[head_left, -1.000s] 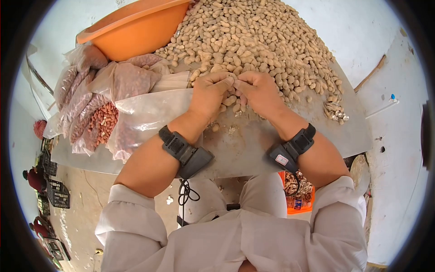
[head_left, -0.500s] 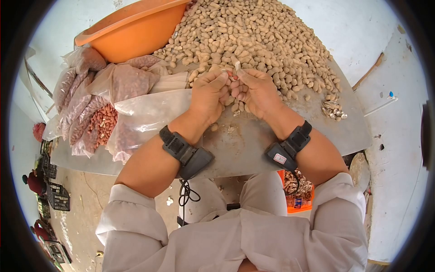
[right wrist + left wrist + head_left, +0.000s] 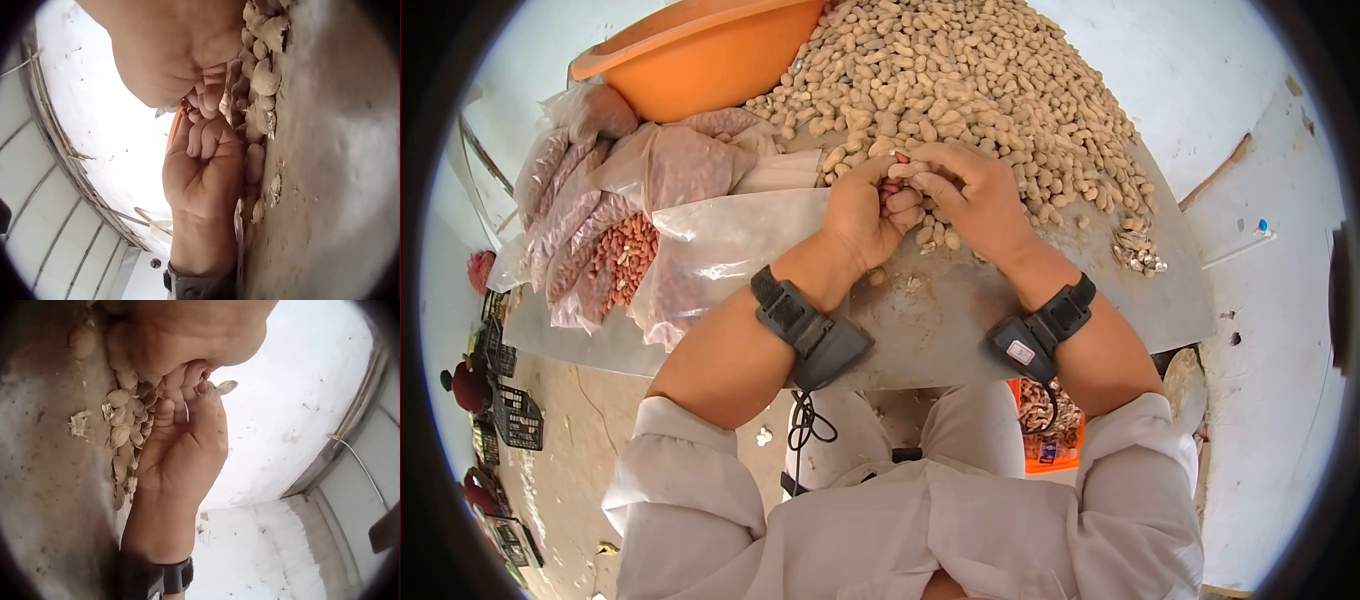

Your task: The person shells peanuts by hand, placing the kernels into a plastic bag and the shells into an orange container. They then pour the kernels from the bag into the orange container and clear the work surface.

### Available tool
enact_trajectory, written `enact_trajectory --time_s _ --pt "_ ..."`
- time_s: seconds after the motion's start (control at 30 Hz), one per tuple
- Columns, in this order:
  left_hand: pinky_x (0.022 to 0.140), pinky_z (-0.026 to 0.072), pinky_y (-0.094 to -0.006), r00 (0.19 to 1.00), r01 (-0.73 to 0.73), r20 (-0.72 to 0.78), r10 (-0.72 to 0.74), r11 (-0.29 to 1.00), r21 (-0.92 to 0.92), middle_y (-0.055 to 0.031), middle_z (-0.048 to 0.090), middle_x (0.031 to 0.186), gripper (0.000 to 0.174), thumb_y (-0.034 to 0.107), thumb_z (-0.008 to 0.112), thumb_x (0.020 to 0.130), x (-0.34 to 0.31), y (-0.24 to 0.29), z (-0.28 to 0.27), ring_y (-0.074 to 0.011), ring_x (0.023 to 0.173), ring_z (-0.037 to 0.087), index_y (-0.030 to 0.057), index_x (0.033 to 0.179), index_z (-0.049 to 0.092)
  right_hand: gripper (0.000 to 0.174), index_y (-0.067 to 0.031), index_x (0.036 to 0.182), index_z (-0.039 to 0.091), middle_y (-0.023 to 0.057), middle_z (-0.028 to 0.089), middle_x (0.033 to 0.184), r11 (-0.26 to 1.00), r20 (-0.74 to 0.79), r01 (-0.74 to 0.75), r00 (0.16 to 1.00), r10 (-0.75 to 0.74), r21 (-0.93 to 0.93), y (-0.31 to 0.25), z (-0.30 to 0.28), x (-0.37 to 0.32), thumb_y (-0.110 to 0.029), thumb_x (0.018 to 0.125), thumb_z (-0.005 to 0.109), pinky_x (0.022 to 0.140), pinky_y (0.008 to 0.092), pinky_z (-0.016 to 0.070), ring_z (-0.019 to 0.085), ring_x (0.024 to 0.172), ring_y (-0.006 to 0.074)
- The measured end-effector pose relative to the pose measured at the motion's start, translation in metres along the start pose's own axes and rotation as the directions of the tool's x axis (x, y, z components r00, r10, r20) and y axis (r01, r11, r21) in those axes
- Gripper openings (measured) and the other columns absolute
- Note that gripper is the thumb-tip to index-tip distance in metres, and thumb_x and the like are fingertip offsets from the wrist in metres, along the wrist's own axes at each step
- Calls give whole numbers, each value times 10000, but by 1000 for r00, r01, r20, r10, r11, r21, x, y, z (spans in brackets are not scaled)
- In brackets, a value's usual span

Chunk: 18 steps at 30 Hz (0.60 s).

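Observation:
Close together over the near edge of the peanut pile (image 3: 960,80), the two hands meet at the fingertips. The left hand (image 3: 860,215) curls its fingers round several red peanut kernels (image 3: 890,187), and another red kernel (image 3: 901,157) shows at its fingertips. The right hand (image 3: 980,200) has bent fingers and pinches a pale peanut shell (image 3: 226,387), seen in the left wrist view beside a bit of red. In the right wrist view the left hand (image 3: 203,162) is curled below the right hand (image 3: 172,50); its palm contents are hidden.
An orange basin (image 3: 700,60) stands at the back left. Clear bags of red kernels (image 3: 625,260) lie left of the hands on the grey table (image 3: 940,340). Broken shells (image 3: 1138,250) sit at the right. Below the table edge is an orange container (image 3: 1050,455).
The right hand's fingers have turned across toward the left hand. The upright shell piece at its fingertips no longer shows in the head view, while red kernels in the left hand show more.

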<state>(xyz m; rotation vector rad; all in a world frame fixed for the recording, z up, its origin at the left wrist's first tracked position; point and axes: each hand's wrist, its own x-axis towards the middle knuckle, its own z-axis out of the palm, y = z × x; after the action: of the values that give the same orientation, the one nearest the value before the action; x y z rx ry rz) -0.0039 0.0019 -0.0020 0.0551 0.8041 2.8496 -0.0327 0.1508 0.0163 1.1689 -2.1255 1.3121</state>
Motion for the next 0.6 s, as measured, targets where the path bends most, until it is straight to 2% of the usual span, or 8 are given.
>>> enact_trajectory --time_s 0.13,0.23,0.33,0.43,0.5,0.6 --pt "391 237 -186 999 23 -39 -26 997 -70 3 446 643 144 143 406 870 -1 0 1 -61 456 331 56 778 474 205 -82 964 633 111 627 862 973 -15 156 987 -160 -169 1 1 1 -96 760 628 672 326 497 601 774 272" --pt "391 244 -183 999 21 -27 -22 998 -61 2 445 635 164 159 402 875 -2 0 3 -62 457 339 49 781 480 199 -77 958 634 98 632 876 953 9 184 982 -187 -240 0 0 1 -96 760 627 674 331 499 605 785 265" --pt "391 251 -183 999 23 -34 -26 997 -70 -2 450 634 171 155 413 875 -2 0 4 -66 458 343 41 774 488 180 -68 940 638 99 638 895 943 21 216 976 -218 -252 -5 -1 1 -98 762 626 677 322 500 605 801 263" --pt "392 257 -181 999 29 -22 -30 999 -42 -10 465 641 169 139 432 872 -2 1 3 -68 459 347 31 761 498 195 -65 961 642 92 648 879 976 -5 167 986 -170 -139 3 0 1 -92 769 626 658 293 497 617 762 213" --pt "392 259 -178 999 35 -12 -35 999 0 -15 477 647 169 125 442 873 -1 2 2 -69 460 348 23 754 506 199 -47 979 641 76 652 844 998 -9 -46 999 46 53 2 -1 -1 -93 786 626 635 264 489 609 727 164" --pt "394 263 -174 997 39 -64 -37 999 35 -22 494 663 182 129 454 884 -4 1 10 -58 462 344 16 756 515 204 -7 992 637 55 646 806 897 28 -299 951 307 325 -1 -3 -1 -104 814 620 602 222 470 588 689 108"
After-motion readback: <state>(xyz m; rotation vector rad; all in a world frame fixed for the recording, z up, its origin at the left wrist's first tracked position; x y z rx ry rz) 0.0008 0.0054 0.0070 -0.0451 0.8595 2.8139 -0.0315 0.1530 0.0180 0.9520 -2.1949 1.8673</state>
